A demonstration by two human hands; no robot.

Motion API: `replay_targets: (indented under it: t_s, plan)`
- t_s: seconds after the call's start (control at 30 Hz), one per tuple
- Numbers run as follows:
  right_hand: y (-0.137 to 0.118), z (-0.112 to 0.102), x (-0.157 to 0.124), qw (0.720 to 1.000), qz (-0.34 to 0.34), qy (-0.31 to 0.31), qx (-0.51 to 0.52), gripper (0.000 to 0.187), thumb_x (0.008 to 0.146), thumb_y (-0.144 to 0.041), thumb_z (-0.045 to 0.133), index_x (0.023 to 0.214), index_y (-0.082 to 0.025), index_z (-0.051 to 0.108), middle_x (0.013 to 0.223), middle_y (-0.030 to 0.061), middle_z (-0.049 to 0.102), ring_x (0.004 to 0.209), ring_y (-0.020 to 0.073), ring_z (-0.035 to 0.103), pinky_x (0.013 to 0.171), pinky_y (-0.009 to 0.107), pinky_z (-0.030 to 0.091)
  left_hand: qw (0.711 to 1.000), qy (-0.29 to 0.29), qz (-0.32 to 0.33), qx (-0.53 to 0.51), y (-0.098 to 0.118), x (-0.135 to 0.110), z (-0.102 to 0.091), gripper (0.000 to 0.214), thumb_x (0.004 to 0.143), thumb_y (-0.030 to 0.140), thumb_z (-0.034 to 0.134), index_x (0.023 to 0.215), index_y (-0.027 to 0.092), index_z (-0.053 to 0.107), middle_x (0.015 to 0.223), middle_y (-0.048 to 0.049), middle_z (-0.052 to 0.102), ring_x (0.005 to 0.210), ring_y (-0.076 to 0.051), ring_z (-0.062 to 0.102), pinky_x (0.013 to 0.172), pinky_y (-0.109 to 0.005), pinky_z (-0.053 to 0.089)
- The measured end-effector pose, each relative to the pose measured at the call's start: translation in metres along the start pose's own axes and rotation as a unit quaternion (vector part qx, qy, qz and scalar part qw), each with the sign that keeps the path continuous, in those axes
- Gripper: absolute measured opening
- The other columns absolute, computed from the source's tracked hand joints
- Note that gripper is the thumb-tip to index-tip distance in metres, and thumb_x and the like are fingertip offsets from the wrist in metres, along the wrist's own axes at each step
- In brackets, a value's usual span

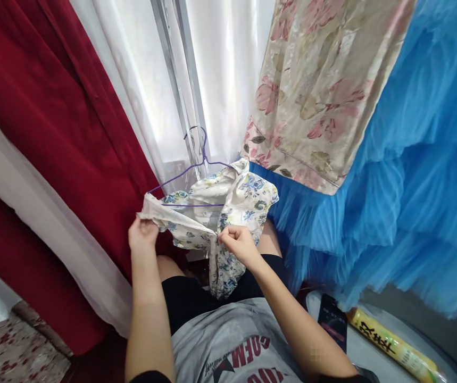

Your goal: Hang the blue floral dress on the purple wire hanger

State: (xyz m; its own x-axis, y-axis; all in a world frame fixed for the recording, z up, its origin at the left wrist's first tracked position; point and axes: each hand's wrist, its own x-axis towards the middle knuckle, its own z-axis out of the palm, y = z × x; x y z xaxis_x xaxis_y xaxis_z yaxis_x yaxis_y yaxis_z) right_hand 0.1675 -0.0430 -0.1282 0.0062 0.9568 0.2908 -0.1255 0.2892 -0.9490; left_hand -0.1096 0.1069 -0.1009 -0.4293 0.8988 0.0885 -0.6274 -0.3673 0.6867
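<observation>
A white garment with blue and yellow flowers (pixel 250 199) hangs partly on a purple wire hanger (pixel 186 171) in front of me. My left hand (pixel 143 233) grips the garment's edge near the hanger's left end, fingers closed on the cloth. Pinched in my right hand (pixel 236 242) is the front edge of the garment, near its middle. The cloth is pulled taut between the two hands. The hanger's bottom bar shows through the neck opening, and its hook points up toward the white curtain. Folds hide the garment's lower part in my lap.
A beige floral cloth (pixel 312 106) and a blue tulle dress (pixel 423 186) hang at the right. Red curtains (pixel 60 133) and white curtains (pixel 228 69) stand left and behind. On a round surface at lower right lie a phone (pixel 332 322) and a yellow package (pixel 396 343).
</observation>
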Motion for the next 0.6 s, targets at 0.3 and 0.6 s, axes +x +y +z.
replay_targets:
  t_s: [0.3, 0.6]
  plan:
    - [0.038, -0.054, -0.007, 0.976, 0.102, 0.181, 0.061, 0.027, 0.075, -0.046, 0.057, 0.067, -0.02, 0.057, 0.047, -0.0067, 0.04, 0.043, 0.0084, 0.029, 0.044, 0.023, 0.021, 0.984, -0.071, -0.093, -0.131, -0.037, -0.111, -0.005, 0.014, 0.094, 0.031, 0.067, 0.086, 0.019, 0.069, 0.087, -0.0031, 0.076, 0.103, -0.021, 0.073, 0.098, -0.036, 0.055]
    - [0.032, -0.077, -0.029, 0.97, 0.169, -0.074, -0.156, 0.032, 0.074, -0.039, 0.077, 0.057, -0.018, 0.059, 0.05, 0.0005, 0.057, 0.048, 0.0125, 0.047, 0.049, 0.026, 0.035, 0.934, -0.333, 0.058, 0.118, -0.006, -0.186, 0.05, 0.025, 0.09, 0.044, 0.074, 0.092, 0.019, 0.069, 0.099, -0.0091, 0.077, 0.096, -0.022, 0.074, 0.081, -0.029, 0.056]
